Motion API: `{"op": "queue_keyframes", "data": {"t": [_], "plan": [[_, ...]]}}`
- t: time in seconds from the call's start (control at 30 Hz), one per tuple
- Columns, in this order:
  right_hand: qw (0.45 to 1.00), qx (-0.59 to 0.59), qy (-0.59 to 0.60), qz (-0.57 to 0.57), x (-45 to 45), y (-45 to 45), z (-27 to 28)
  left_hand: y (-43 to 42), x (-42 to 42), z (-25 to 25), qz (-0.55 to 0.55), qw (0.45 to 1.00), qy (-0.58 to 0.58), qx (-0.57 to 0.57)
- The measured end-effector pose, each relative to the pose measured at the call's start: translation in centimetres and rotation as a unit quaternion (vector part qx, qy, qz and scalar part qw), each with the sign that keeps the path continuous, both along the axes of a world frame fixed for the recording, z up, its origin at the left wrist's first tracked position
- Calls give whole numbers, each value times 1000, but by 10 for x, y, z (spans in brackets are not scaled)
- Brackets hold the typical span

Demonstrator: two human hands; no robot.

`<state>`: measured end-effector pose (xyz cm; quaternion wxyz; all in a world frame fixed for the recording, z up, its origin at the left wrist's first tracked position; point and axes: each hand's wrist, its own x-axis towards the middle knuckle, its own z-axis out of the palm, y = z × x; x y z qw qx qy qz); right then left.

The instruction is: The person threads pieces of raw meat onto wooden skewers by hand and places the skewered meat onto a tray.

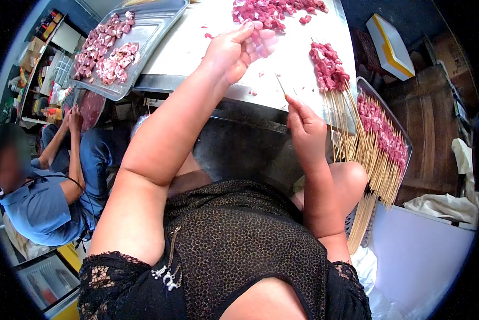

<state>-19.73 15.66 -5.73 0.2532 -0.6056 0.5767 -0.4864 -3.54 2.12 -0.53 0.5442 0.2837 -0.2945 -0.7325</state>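
My left hand (pixel 239 50) is stretched over the white table (pixel 181 56), palm turned up, at the near edge of a pile of small red meat pieces (pixel 266 15). Its fingers look slightly blurred and apart from the thumb, and I see nothing clearly held in them. In my right hand (pixel 307 127), thumb and fingers pinch a thin wooden skewer (pixel 280 84) whose bare tip points up and left over the table edge. Just right of it lie several skewers loaded with meat (pixel 329 66), their sticks hanging over the edge.
A metal tray (pixel 384 128) of loaded skewers stands at the right, above bare sticks (pixel 361 224). Pale meat pieces (pixel 117 64) lie in a metal tray (pixel 167 26) at the left. Another person (pixel 42 197) sits at the left, hands together. A white box (pixel 391 45) stands at the back right.
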Motion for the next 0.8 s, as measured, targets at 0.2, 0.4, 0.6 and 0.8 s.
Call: {"op": "queue_keyframes", "data": {"t": [0.2,0.4,0.6,0.8], "plan": [[962,117,-239,63,2,1,-1,2,-3,0,-26,999,2,22],[911,185,-354,100,3,2,5,9,-12,-5,14,998,49,35],[935,146,-315,74,12,5,-2,23,-26,-11,12,999,43,15],[908,158,-384,55,12,2,6,49,-42,-15,-46,998,25,24]]}}
